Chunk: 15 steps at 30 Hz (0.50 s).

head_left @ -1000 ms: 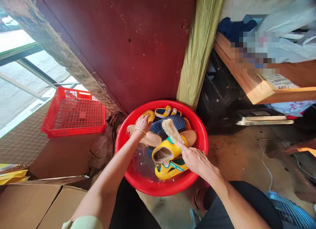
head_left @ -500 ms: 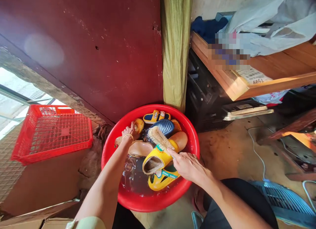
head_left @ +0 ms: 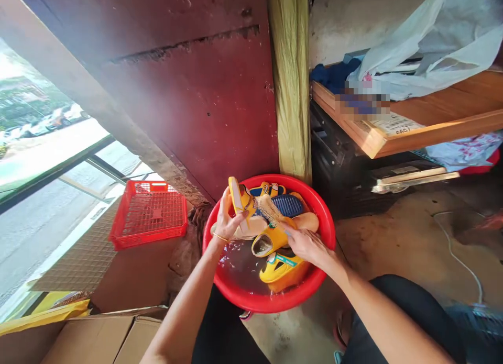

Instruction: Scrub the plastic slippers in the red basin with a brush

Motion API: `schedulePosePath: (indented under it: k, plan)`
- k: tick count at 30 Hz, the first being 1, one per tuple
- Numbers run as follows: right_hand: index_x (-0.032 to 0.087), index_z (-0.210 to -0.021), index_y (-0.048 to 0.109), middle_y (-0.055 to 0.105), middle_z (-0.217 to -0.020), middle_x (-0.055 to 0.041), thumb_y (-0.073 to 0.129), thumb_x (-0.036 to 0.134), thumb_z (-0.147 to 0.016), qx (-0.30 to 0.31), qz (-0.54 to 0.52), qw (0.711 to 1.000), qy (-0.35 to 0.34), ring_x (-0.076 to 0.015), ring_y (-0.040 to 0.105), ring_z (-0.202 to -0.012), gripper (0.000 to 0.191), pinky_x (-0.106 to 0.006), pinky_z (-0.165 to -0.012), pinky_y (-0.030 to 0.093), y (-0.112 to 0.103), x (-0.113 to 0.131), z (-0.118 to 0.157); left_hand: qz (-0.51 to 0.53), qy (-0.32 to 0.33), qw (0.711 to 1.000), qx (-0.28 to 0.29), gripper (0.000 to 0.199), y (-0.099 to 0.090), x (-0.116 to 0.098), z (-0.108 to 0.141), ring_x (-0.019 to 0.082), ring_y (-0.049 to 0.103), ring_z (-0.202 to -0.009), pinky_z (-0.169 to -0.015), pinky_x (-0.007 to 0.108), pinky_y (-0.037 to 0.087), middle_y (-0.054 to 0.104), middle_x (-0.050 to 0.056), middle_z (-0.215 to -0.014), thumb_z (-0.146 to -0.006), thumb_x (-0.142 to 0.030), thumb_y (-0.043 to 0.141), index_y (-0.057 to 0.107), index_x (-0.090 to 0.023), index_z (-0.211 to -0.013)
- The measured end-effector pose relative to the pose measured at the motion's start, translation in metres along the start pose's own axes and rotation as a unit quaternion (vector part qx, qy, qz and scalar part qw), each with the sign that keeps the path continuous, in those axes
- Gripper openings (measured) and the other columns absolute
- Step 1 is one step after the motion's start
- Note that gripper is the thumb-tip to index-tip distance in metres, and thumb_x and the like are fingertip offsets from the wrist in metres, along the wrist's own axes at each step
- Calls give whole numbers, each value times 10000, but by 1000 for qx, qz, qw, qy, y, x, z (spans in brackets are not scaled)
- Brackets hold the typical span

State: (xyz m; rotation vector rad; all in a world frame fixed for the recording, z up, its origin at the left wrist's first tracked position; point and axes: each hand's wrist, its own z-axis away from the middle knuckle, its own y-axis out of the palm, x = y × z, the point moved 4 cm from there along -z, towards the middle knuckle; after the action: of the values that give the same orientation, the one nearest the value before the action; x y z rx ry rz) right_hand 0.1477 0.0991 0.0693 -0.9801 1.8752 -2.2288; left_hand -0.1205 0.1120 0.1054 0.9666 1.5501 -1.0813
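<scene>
My left hand (head_left: 228, 217) grips a yellow slipper (head_left: 238, 195), tilted up above the left rim of a red basin (head_left: 271, 304). In my right hand (head_left: 308, 243) is a scrubbing brush (head_left: 270, 209), its pale bristles facing up and left, near the slipper. Dark water fills the basin, with several shoes in it. A yellow closed-toe slipper (head_left: 271, 240) lies just under the brush. Below it floats a yellow clog (head_left: 280, 269) with a teal strap. A blue ridged sole (head_left: 288, 206) and a beige slipper (head_left: 251, 227) show behind.
Left of the basin sits a red plastic crate (head_left: 151, 217), with cardboard boxes (head_left: 90, 340) nearer me. A maroon panel (head_left: 220, 118) rises behind. To the right, a wooden tray (head_left: 444, 115) juts out, and a white cable (head_left: 458, 254) lies on the floor.
My left hand has lifted the yellow slipper out of the water and turned it up toward the brush. My right hand still holds the brush. The view has swung left.
</scene>
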Motion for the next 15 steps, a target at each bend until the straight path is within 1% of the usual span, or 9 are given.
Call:
schedulePosePath:
  k: [1, 3, 5, 6, 7, 9, 10, 12, 15]
  plan:
    - [219, -1561, 412, 789, -1033, -112, 407, 249, -980, -24, -22, 999, -9, -253, 752, -938, 582, -346, -816, 565, 1, 3, -1, 80, -5, 997, 0, 768, 3, 3, 12, 317, 552, -1296, -1102, 443, 436, 672, 83, -1275, -702, -293, 793, 501, -251, -1411]
    - [198, -1563, 402, 757, -1176, -116, 379, 254, -999, -76, -61, 994, -40, -233, 734, -1006, 567, -334, -874, 561, 0, 11, 0, 220, -54, 974, -3, 688, 12, 20, 32, 319, 625, -1198, -1035, 447, 492, 704, 88, -1213, -727, -324, 758, 533, -222, -1369]
    - [211, -1570, 392, 710, -1287, -114, 370, 268, -1012, -99, -66, 989, -86, -221, 714, -1056, 562, -322, -902, 557, 0, 23, 4, 300, -114, 947, -3, 640, 23, 41, 44, 314, 677, -1099, -970, 442, 534, 728, 80, -1148, -702, -303, 751, 570, -203, -1308]
    - [232, -1577, 382, 709, -1286, -109, 372, 282, -1016, -94, -51, 989, -103, -220, 715, -1038, 564, -318, -881, 565, 2, 30, 6, 321, -135, 937, -6, 614, 28, 51, 47, 309, 692, -1060, -945, 434, 548, 737, 74, -1115, -678, -277, 749, 593, -194, -1266]
    - [260, -1583, 373, 725, -1243, -101, 375, 292, -1019, -82, -23, 990, -110, -218, 723, -994, 565, -314, -842, 574, 4, 35, 7, 335, -149, 930, -10, 576, 31, 58, 48, 306, 701, -1035, -929, 428, 558, 744, 72, -1089, -659, -253, 741, 617, -183, -1218]
    - [304, -1586, 363, 758, -1089, -90, 378, 284, -1020, -53, 45, 993, -96, -209, 732, -877, 567, -294, -750, 580, 9, 39, 7, 356, -162, 920, -14, 488, 33, 66, 43, 312, 702, -1035, -931, 423, 562, 753, 77, -1056, -647, -231, 714, 656, -160, -1126]
    - [310, -1583, 368, 759, -1018, -92, 377, 276, -1020, -45, 75, 993, -81, -203, 730, -828, 565, -283, -714, 576, 11, 37, 6, 364, -168, 916, -9, 451, 32, 68, 40, 321, 698, -1053, -944, 426, 558, 756, 83, -1052, -654, -233, 701, 670, -149, -1096]
    - [302, -1573, 393, 751, -951, -103, 380, 270, -1018, -45, 110, 992, -49, -203, 728, -789, 556, -276, -686, 570, 10, 27, 1, 377, -191, 906, 15, 423, 28, 68, 33, 346, 686, -1089, -973, 445, 547, 761, 93, -1058, -679, -254, 684, 687, -132, -1084]
    - [295, -1561, 418, 761, -1002, -103, 381, 290, -1018, -64, 92, 994, -8, -216, 733, -830, 544, -297, -713, 579, 3, 5, -7, 389, -216, 895, 42, 490, 18, 63, 27, 372, 681, -1106, -987, 493, 539, 761, 118, -1072, -725, -352, 660, 687, -118, -1155]
